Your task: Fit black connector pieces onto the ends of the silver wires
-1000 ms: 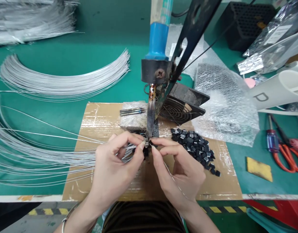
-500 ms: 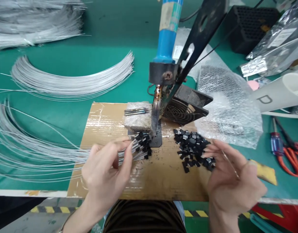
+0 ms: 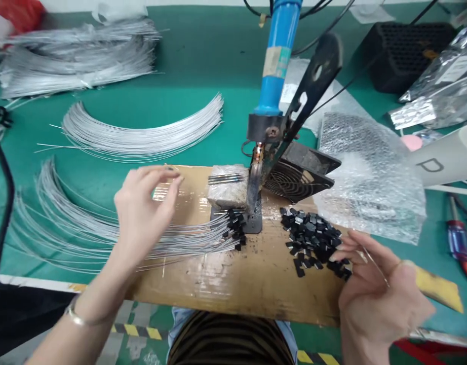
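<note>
My left hand is raised over the bundle of thin grey wires, fingers curved and a little apart, with nothing seen between them. The wires lie on a brown cardboard sheet; small black plastic pieces sit at their right ends. My right hand is palm up, with a thin metal rod lying across its fingers. Its fingertips touch the edge of a pile of loose black plastic pieces. Whether they pinch one of these is too small to tell.
A blue-handled hot tool on a black bracket stands behind the cardboard, beside a wrapped block and a small black fan. More wire bundles lie left. Bubble wrap, a screwdriver and a yellow sponge-like piece are right.
My left hand has let go of the wires' black-tipped ends and moved up and left. My right hand stays by the black pile. The whole view has shifted.
</note>
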Action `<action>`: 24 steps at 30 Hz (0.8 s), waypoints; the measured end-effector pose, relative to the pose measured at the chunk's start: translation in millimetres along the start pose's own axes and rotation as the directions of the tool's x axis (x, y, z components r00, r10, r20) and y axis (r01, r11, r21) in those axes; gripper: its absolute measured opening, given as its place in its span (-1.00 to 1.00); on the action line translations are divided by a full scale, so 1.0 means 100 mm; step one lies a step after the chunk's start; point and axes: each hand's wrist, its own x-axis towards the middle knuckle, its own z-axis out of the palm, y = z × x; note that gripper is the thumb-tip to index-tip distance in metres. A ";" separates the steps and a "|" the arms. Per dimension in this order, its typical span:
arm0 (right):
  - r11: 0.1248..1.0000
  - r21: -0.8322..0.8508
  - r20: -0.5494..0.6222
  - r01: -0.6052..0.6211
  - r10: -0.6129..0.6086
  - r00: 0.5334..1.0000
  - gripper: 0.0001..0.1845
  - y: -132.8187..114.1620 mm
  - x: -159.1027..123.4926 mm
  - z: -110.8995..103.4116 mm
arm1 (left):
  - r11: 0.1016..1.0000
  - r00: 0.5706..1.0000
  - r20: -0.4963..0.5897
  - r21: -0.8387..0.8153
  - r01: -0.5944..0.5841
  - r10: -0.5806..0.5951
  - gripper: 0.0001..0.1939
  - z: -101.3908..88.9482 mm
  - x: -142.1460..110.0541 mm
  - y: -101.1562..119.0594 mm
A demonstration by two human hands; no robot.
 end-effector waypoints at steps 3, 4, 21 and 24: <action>1.000 0.015 -0.002 -0.012 0.012 1.000 -0.59 0.01 0.00 0.00 | 0.999 0.995 0.085 0.031 0.041 -0.044 -0.86 0.21 0.54 -0.28; 1.000 0.021 0.009 -0.012 0.012 1.000 -0.60 0.02 0.01 0.00 | 0.999 0.995 0.083 0.026 0.047 -0.049 -0.86 0.30 0.70 -0.35; 1.000 0.000 0.057 0.011 -0.011 0.998 -0.69 -0.02 0.01 -0.02 | 0.929 0.991 0.021 -0.347 0.132 -0.133 -0.89 0.54 1.13 -0.57; 1.000 0.001 0.054 -0.008 0.008 0.998 -0.68 -0.02 0.01 -0.02 | 0.880 0.987 0.042 -0.449 0.156 -0.154 -0.87 0.34 1.09 -0.45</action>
